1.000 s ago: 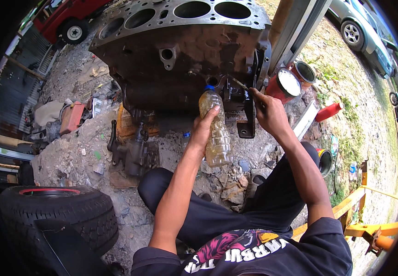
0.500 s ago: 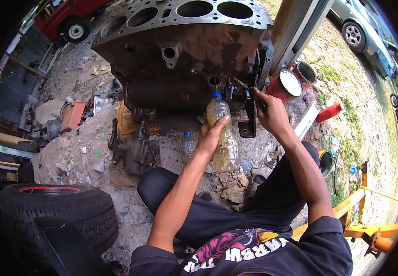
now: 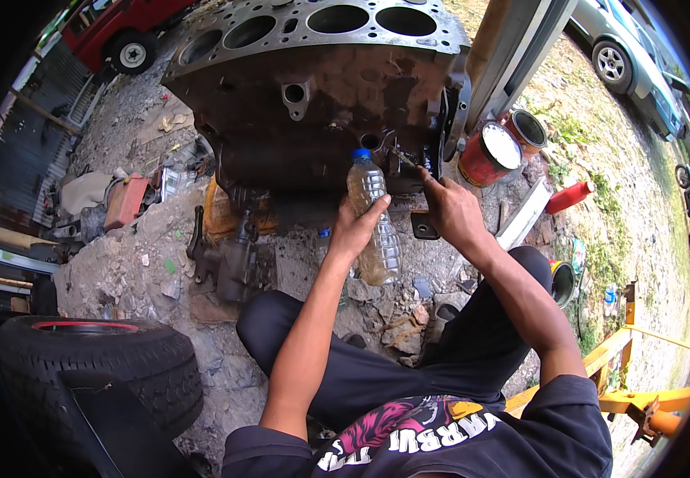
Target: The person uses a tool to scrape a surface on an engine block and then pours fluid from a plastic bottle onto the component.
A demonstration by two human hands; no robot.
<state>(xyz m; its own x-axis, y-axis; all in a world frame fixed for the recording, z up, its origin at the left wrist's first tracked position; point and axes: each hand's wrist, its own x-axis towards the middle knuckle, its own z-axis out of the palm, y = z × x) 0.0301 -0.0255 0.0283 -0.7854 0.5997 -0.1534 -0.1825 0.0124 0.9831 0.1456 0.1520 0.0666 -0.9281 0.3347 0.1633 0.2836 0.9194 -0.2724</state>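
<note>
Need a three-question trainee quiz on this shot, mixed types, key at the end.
1. Multiple choice: what colour is the cap on the plastic bottle in the left hand?
A) red
B) blue
C) white

2. True or false: the black tire is on the person's left.

3. Fill in two words: the right hand holds a slim tool pointing toward the side of the ____, which has open cylinder bores on top.

Key:
1. B
2. True
3. engine block
</note>
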